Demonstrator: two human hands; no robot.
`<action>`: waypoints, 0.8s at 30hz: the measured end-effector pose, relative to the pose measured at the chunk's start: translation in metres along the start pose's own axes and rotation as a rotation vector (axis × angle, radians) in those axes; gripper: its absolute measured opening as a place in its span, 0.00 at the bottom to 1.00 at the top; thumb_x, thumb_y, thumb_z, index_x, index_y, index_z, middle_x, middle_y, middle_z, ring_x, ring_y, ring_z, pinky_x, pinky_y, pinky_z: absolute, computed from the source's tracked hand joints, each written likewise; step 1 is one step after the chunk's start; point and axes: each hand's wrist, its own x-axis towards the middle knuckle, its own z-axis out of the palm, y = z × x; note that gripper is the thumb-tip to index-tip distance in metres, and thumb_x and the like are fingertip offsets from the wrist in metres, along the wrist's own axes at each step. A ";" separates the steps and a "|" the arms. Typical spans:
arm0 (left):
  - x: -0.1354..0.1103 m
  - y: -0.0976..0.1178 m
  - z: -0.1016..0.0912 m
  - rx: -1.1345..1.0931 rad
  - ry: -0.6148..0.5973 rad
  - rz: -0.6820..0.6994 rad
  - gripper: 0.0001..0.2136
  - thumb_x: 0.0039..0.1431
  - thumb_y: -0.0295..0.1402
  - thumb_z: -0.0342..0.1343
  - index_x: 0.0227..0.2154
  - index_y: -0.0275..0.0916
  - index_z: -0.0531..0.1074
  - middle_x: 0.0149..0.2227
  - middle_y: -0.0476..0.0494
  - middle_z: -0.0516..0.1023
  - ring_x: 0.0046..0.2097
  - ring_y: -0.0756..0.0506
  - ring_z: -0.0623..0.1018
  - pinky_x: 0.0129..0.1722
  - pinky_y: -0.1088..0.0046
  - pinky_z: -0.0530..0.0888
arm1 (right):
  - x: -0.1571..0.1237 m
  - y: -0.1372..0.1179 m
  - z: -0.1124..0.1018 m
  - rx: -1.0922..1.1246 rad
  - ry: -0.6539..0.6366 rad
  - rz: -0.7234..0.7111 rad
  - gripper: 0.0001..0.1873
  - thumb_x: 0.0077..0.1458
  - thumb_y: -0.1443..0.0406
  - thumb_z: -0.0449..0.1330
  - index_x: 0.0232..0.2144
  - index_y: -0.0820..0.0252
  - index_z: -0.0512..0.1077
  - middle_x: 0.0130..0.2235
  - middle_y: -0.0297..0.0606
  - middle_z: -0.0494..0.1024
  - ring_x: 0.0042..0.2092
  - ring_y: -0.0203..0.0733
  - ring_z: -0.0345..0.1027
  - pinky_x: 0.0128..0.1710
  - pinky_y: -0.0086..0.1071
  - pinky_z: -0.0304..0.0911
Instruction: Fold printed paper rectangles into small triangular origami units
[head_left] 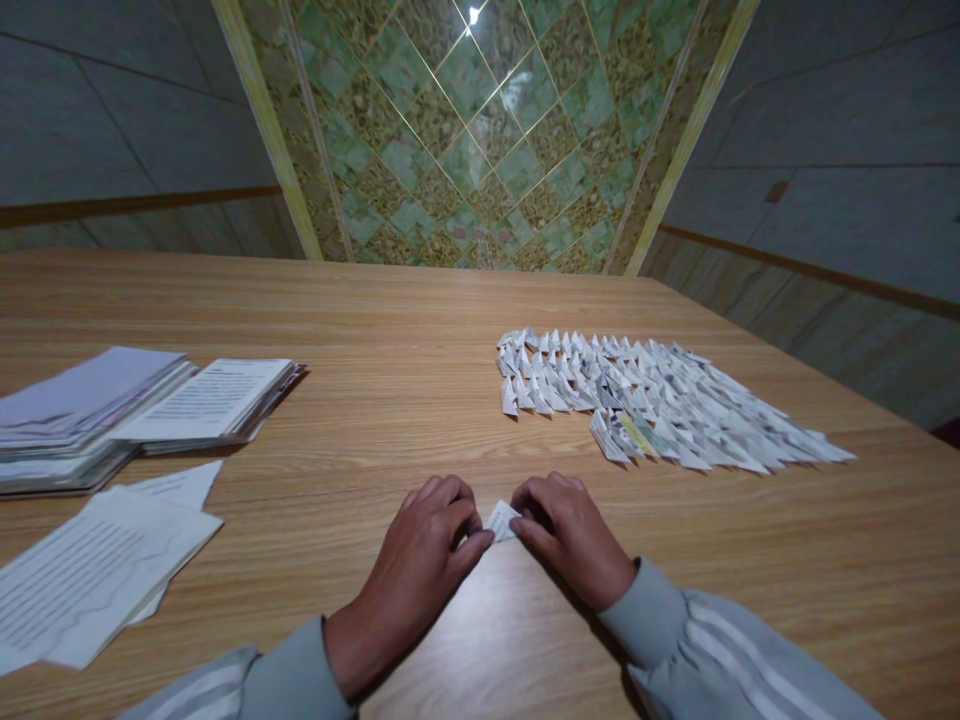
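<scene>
A small folded piece of printed white paper (501, 521) is held between my two hands, just above the wooden table (420, 420). My left hand (431, 535) pinches its left edge between thumb and curled fingers. On the opposite side, my right hand (574, 535) grips the right edge the same way. The fingertips hide part of the paper's outline. To the upper right stand many small folded paper boats (675, 405), set close together in rows; one near the front shows yellow and green.
On the left lie a stack of printed sheets (217, 400) and a thicker pile of papers (90, 400). Loose sheets with lines of text (112, 560) overlap nearer to me. A tiled wall (480, 130) rises behind the table's far edge.
</scene>
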 end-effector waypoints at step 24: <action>-0.001 -0.003 0.009 0.260 0.073 0.308 0.04 0.63 0.27 0.56 0.33 0.38 0.75 0.33 0.43 0.77 0.35 0.43 0.74 0.35 0.65 0.70 | -0.003 -0.005 0.003 -0.154 0.002 -0.092 0.04 0.58 0.70 0.63 0.33 0.59 0.71 0.35 0.35 0.73 0.40 0.42 0.64 0.40 0.34 0.53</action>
